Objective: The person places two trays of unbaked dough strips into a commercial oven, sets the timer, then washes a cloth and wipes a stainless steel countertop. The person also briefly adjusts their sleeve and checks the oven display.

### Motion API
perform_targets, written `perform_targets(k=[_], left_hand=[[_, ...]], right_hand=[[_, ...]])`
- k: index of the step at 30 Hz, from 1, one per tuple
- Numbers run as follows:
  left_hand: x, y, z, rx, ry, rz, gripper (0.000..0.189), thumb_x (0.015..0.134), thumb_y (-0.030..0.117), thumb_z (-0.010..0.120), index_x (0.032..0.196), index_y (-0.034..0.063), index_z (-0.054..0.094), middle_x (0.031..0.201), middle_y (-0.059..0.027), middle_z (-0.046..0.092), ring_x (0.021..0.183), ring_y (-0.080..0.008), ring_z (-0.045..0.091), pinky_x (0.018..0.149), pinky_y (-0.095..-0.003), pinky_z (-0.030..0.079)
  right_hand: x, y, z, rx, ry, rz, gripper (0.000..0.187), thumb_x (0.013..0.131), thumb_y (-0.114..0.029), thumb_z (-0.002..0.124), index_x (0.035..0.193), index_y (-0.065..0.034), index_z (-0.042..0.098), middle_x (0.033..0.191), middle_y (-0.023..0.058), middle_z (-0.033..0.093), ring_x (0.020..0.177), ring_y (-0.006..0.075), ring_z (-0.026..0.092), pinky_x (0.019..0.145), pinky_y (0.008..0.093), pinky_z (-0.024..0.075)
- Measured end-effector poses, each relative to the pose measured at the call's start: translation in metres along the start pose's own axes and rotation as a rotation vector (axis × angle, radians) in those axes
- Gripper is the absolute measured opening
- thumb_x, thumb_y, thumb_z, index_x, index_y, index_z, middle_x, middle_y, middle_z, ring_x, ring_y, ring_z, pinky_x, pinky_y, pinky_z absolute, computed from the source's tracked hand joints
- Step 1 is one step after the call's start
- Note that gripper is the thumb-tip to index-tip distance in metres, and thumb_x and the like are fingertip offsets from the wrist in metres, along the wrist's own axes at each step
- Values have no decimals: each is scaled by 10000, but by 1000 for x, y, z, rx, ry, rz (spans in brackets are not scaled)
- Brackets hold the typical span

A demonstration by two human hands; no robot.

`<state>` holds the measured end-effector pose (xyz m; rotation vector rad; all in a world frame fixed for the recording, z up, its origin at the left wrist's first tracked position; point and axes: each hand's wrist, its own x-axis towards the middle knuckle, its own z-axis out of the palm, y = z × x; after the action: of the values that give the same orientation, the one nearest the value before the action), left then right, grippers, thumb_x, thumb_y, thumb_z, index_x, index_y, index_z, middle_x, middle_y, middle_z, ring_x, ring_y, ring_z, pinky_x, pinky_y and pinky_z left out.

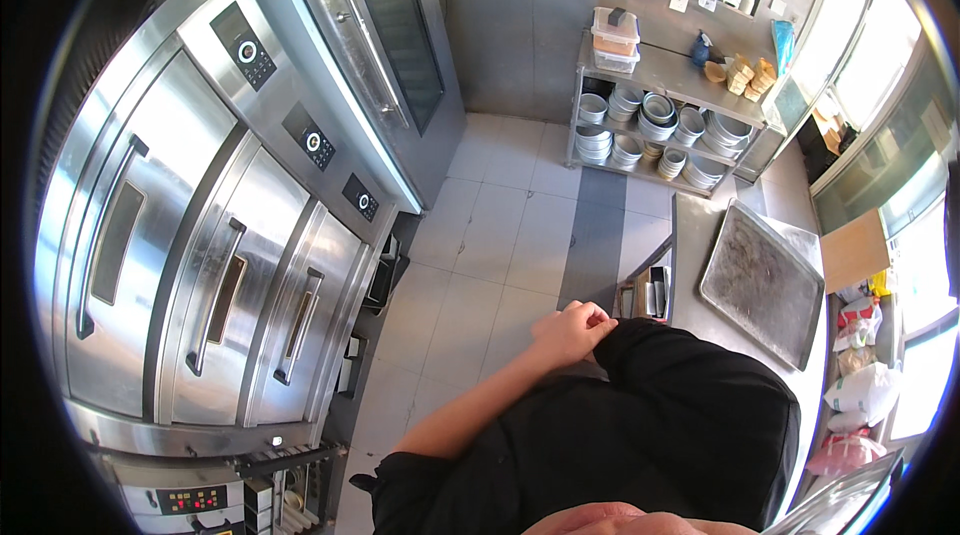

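Bare-armed below its short black sleeve, my left arm reaches across my front. My left hand (pixel 574 332) has its thumb and fingers pinched at the edge of the black right sleeve (pixel 637 343). Beneath and behind it shows a little blurred skin, perhaps part of my right hand or forearm; the rest of that arm is hidden. A large worn metal baking tray (pixel 765 283) lies on the steel worktable (pixel 690 235) to my right. On my left stands a stainless steel deck oven (pixel 195 250) with several doors, all closed.
Ahead, a steel shelf table (pixel 675 77) holds stacked round metal pans (pixel 660 114), plastic food boxes (pixel 616 39) and a blue spray bottle (pixel 700 49). A tall glass-panelled metal door (pixel 390 32) adjoins the oven. Tiled floor (pixel 465 272) runs between oven and worktable. Bags (pixel 862 392) line the right-hand window.
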<state>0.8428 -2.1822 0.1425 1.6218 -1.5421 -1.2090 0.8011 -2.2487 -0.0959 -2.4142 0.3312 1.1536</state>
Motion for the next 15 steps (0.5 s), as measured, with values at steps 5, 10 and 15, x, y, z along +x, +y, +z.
perform_targets(k=[5, 10, 15], left_hand=[[34, 5, 0, -214, -153, -69, 266, 999, 275, 709, 1075, 22, 685, 972, -63, 705, 887, -144, 660, 803, -292, 539], [59, 30, 1, -239, -116, -64, 233, 1008, 238, 696, 1053, 11, 671, 936, -40, 701, 871, -107, 636, 774, -273, 524], [93, 37, 18, -276, -66, -51, 257, 1010, 251, 695, 1052, -2, 676, 908, -15, 678, 850, -93, 607, 753, -276, 514]], right_hand=[[-17, 30, -15, -27, 3, 29, 201, 849, -164, 632, 932, -45, 771, 880, 134, 737, 755, 287, 692, 590, 441, 533], [-14, 59, -20, -37, 1, 6, 203, 838, -164, 636, 928, -47, 775, 893, 136, 745, 773, 296, 701, 603, 451, 537], [-17, 94, -22, -28, -4, 4, 205, 828, -163, 640, 924, -48, 780, 906, 138, 753, 791, 306, 710, 616, 461, 542]])
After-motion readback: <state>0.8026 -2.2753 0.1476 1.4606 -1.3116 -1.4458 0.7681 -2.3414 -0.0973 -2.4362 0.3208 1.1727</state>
